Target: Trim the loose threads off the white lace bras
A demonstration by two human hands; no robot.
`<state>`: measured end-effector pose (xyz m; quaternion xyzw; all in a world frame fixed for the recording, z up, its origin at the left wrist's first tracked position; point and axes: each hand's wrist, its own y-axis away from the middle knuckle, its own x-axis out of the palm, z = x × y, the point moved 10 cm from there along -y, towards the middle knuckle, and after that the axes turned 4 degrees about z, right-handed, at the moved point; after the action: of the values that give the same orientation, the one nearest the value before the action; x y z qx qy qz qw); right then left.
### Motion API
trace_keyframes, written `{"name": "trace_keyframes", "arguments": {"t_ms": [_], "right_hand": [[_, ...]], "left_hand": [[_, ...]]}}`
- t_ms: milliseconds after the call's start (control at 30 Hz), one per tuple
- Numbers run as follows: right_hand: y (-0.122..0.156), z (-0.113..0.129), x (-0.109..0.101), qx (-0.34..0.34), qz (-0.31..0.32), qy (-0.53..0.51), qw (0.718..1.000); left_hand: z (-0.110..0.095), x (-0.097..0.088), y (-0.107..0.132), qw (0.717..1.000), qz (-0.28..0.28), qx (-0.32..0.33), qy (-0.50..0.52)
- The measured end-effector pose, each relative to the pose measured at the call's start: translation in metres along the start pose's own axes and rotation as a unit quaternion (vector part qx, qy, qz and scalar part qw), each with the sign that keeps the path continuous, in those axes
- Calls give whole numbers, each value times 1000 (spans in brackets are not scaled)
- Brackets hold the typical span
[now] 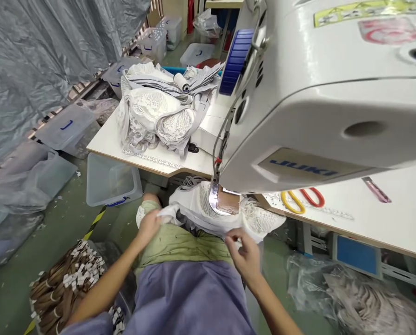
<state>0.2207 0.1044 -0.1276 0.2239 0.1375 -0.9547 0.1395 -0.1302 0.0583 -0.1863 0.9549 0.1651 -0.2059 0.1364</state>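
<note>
A white lace bra (260, 217) with pale grey edging lies across my lap, its middle under the needle area of the white sewing machine (316, 125). On its left side, my left hand (149, 228) is closed round the bra's pale band. My right hand (244, 253) is at the bra's lower edge, right of the machine's presser area. Its fingers are curled in and seem to pinch the grey edging; the fingertips are partly hidden. The machine head covers the needle from sight.
A pile of white lace bras (152, 107) and a thread spool (181, 82) sit on the white table (106, 139). Scissors (293, 202) with yellow and red handles and a pink cutter (377, 190) lie right. A clear bin (113, 179) and bundled brown straps (64, 284) stand left.
</note>
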Motion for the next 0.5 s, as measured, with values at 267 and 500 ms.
{"name": "trace_keyframes", "arguments": {"t_ms": [267,500], "right_hand": [[55,-24,206,267,320,-403,815],[-25,-17,269,269,228,-542,763]], "left_hand": [[-44,-107,37,895,-112,-59,428],[-87,-88,69,597,-80,-26,798]]}}
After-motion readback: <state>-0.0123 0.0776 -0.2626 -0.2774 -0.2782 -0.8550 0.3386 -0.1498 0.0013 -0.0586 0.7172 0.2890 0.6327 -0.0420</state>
